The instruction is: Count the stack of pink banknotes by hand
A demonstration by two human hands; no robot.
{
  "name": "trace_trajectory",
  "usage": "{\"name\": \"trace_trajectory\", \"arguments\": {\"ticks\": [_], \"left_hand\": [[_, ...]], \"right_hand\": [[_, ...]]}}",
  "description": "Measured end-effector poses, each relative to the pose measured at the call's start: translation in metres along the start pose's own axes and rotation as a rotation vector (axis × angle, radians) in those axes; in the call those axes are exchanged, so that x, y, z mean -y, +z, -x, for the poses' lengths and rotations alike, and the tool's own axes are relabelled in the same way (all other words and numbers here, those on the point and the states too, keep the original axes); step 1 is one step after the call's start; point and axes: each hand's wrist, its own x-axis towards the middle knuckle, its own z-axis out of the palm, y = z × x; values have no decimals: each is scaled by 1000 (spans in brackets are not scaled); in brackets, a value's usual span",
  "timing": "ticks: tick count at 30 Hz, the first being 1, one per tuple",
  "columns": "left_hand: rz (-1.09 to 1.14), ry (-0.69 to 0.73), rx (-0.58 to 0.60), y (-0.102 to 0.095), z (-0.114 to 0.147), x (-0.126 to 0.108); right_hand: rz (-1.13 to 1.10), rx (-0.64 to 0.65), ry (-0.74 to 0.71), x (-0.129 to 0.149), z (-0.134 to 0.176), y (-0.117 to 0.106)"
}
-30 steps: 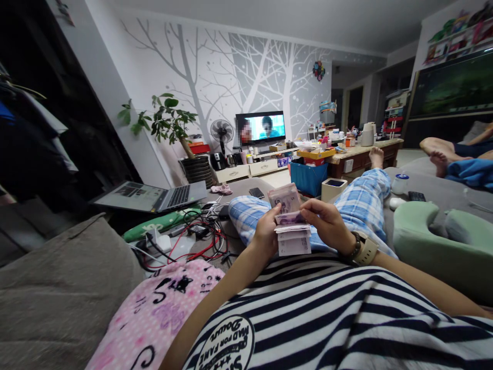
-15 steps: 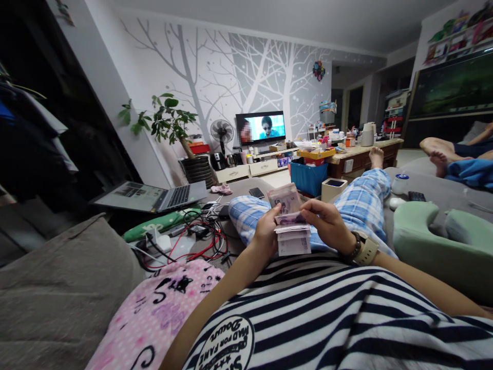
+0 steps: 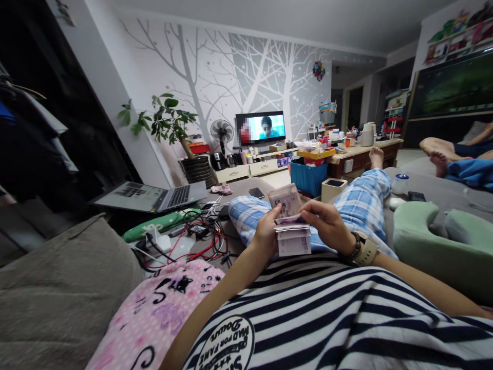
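Many cables (image 3: 210, 234) tangle on the grey sofa (image 3: 442, 191) before a tree-painted wall (image 3: 256, 72); left hand (image 3: 266, 228) and right hand (image 3: 327, 223), nearly closed, pinch layered, purplish banknotes (image 3: 292, 231).

The head camera looks forward, over each hand (image 3: 266, 228) (image 3: 327, 225).

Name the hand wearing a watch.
The right hand: pale watch and dark bracelet circle its wrist. The left hand, also holding banknotes, has a bare wrist.

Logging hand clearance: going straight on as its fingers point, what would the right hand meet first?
The notes: the right hand pinches their edge; beyond, probably the left hand, though depth is unclear.
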Motion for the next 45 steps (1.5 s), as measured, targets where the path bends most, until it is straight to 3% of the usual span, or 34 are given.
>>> {"name": "trace_trajectory", "arguments": {"ticks": [5, 9, 17, 25, 34, 38, 45], "left_hand": [[16, 45, -25, -1, -7, 3], [18, 55, 19, -7, -16, 8], [-106, 121, 22, -11, -9, 6], [-163, 146, 45, -12, -3, 6], [-7, 31, 50, -1, -5, 3], [-9, 30, 53, 1, -3, 3], [25, -91, 71, 4, 1, -1]], "right_hand": [[-12, 80, -42, 5, -1, -1], [4, 148, -8, 9, -2, 1], [250, -112, 153, -2, -9, 2], [265, -95, 260, -11, -16, -1], [188, -141, 162, -5, -12, 1], [127, -81, 65, -1, -8, 1], [57, -7, -2, -2, -3, 2]]}}
